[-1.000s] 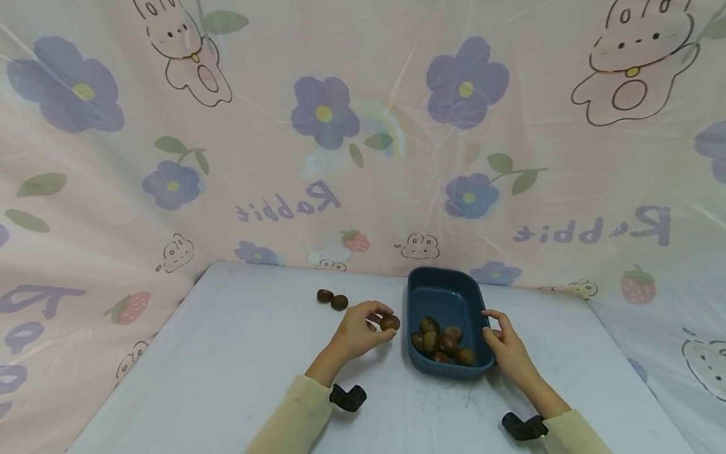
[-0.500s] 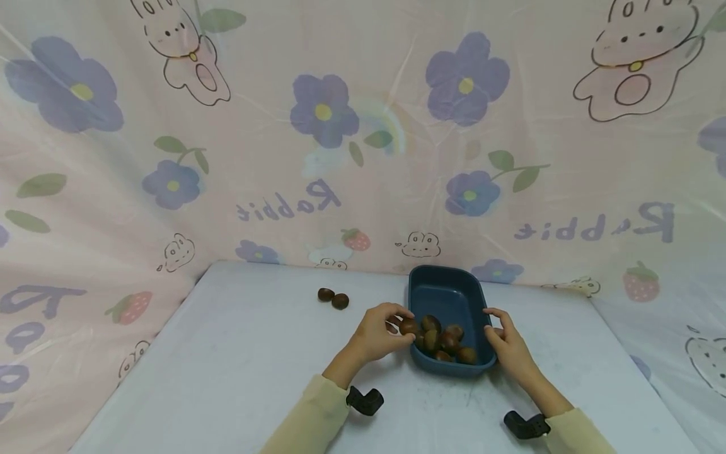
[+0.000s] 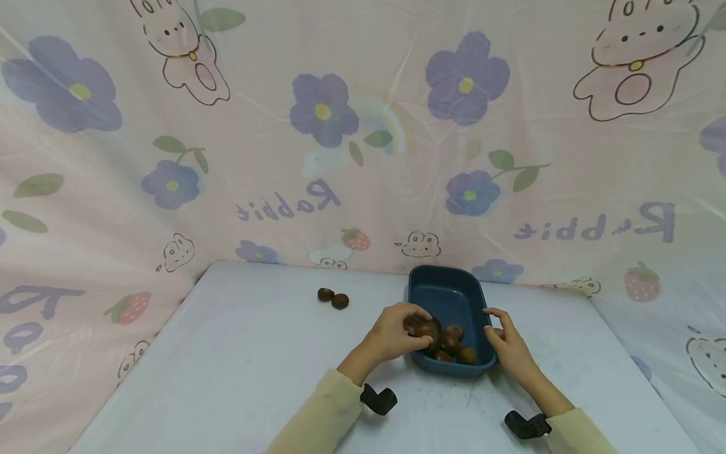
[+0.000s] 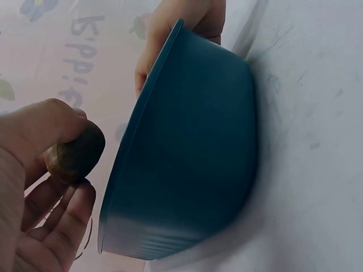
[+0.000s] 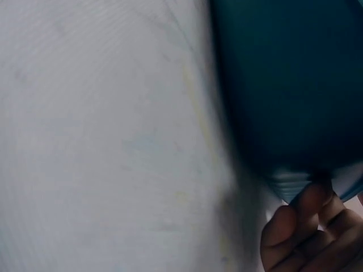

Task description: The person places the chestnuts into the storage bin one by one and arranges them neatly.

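Observation:
My left hand pinches a brown chestnut between thumb and fingers, just over the left rim of a dark blue rectangular box. In the left wrist view the chestnut is beside the rim, above the table. Several glossy chestnuts lie in the near half of the box, some hidden behind my left hand. At the right side of the box, my right hand grips the rim, thumb and index at the edge. Its curled fingers show against the outer wall in the right wrist view.
Two more chestnuts lie close together on the white table, left of the box toward the back. A printed curtain with rabbits and flowers hangs behind the table and along its sides.
My left hand has carried its chestnut rightward, from the table beside the box to over the box's left rim. My right hand has stayed at the right rim.

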`<state>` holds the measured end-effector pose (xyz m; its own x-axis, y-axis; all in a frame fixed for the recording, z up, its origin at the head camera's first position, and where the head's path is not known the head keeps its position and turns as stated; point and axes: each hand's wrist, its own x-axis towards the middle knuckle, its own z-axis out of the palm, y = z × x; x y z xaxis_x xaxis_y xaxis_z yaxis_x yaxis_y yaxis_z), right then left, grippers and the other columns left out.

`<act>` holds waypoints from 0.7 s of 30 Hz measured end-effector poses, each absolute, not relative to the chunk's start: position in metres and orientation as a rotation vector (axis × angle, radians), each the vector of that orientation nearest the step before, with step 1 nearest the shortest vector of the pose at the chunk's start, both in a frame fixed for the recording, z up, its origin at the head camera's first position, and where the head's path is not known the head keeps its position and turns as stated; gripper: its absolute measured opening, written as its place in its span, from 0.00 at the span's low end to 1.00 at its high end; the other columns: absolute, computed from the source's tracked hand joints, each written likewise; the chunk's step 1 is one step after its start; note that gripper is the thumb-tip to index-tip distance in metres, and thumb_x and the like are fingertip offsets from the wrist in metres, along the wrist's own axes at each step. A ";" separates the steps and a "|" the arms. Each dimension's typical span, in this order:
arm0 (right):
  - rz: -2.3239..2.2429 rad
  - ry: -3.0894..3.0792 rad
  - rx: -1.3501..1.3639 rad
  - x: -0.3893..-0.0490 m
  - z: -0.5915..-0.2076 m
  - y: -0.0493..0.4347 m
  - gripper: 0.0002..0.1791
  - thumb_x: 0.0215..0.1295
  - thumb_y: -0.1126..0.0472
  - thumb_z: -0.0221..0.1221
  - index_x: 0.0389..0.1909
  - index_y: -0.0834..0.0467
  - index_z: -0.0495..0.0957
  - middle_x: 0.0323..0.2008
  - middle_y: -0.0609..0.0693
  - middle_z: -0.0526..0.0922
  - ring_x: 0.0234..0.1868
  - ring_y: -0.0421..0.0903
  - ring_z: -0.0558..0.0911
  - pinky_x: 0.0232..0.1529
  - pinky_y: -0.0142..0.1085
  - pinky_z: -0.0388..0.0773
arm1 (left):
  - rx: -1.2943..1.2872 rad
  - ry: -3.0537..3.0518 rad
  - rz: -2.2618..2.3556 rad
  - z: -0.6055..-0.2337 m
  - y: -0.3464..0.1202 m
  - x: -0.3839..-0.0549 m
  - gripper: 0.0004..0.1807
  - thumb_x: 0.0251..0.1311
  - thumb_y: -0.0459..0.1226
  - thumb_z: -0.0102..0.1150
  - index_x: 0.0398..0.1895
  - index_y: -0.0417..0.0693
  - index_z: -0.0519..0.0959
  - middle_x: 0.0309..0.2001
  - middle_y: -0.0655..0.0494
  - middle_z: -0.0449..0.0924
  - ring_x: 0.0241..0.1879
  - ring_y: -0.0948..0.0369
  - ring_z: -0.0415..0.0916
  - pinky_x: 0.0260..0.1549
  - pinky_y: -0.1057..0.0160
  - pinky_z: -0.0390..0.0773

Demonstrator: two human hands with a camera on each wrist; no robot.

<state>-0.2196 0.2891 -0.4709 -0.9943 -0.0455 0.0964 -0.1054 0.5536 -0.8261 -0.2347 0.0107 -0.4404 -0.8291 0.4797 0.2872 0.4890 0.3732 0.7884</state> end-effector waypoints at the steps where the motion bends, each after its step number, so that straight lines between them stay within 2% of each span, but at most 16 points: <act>1: 1.448 -2.716 0.128 -0.220 -0.471 0.289 0.22 0.76 0.57 0.43 0.67 0.56 0.56 0.33 0.63 0.82 0.21 0.38 0.72 0.20 0.33 0.69 | -0.917 -2.603 -1.493 -0.440 0.012 -0.235 0.16 0.53 0.38 0.70 0.46 0.54 0.81 0.44 0.60 0.79 0.36 0.72 0.74 0.36 0.75 0.77; 12: 1.458 -2.724 0.129 -0.219 -0.474 0.290 0.23 0.77 0.55 0.43 0.68 0.55 0.54 0.38 0.64 0.82 0.22 0.38 0.73 0.21 0.34 0.69 | -1.000 -2.664 -1.413 -0.441 0.023 -0.237 0.16 0.52 0.37 0.70 0.45 0.53 0.81 0.41 0.62 0.79 0.34 0.74 0.73 0.34 0.78 0.76; 21: 1.432 -2.716 0.145 -0.216 -0.471 0.289 0.23 0.77 0.55 0.42 0.68 0.57 0.55 0.47 0.70 0.81 0.32 0.36 0.78 0.29 0.32 0.73 | -0.961 -2.713 -1.304 -0.444 0.031 -0.240 0.14 0.51 0.42 0.72 0.42 0.59 0.82 0.40 0.68 0.79 0.36 0.75 0.71 0.33 0.77 0.74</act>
